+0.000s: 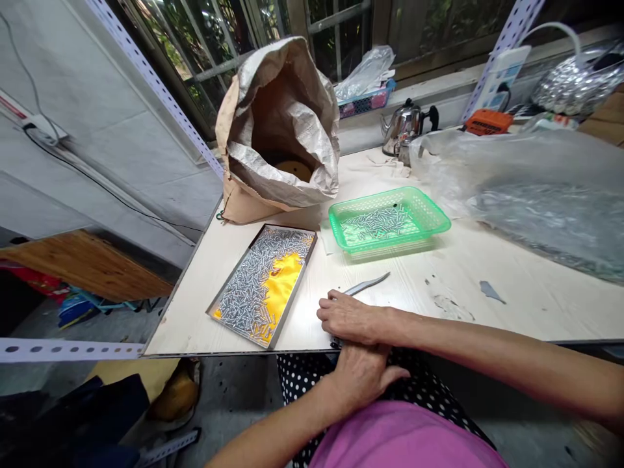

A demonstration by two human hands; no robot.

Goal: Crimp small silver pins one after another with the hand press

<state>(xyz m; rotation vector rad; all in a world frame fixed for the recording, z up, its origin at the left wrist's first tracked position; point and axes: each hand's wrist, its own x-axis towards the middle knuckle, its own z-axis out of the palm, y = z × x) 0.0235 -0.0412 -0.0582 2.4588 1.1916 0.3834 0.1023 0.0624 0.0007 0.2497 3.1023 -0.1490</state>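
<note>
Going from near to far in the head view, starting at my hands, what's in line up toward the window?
Nearest first: left hand → right hand → tweezers → green basket holding small metal parts → kettle.

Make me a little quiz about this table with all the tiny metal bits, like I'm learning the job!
1. Pick one: what colour shows under the small silver metal pieces in the flat rectangular metal tray? A red, B yellow, C blue.
2. True or false: the green plastic mesh basket is empty.
3. Short answer: which of the person's hands lies on the pale wooden table top?

Key
1. B.
2. False: it holds silver pieces too.
3. The right hand.
</note>
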